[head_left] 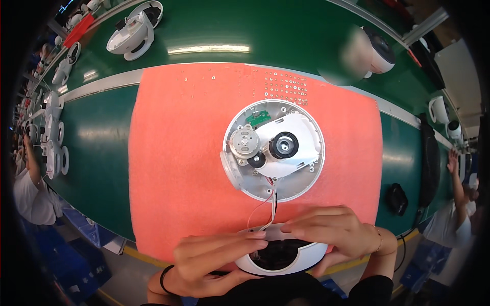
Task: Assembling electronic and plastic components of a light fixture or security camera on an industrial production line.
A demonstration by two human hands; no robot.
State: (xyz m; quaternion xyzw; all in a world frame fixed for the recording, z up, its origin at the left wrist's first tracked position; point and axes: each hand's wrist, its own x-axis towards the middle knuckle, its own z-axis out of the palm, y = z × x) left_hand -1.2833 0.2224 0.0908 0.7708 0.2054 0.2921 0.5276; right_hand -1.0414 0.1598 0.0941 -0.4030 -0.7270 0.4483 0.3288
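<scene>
My left hand (212, 262) and my right hand (332, 232) grip a white oval housing (310, 256) from its two sides, close to my body. A dark oval opening or window (278, 253) shows in its face. Thin red, white and black wires (265, 217) run from this housing to an open round white base (320, 168), which lies face up just beyond my hands. Inside the base sit a silver motor (245, 142), a small black gear (256, 160), a green circuit board (258, 118) and a white plate (302, 133) with a black round hub (284, 146).
Under the base lies a salmon-pink mat (173, 153), with rows of small screws (286, 87) along its far edge. White assembled units (133, 38) stand on the green bench (286, 30) beyond. A black object (396, 199) is at right. Other people (33, 194) work on both sides.
</scene>
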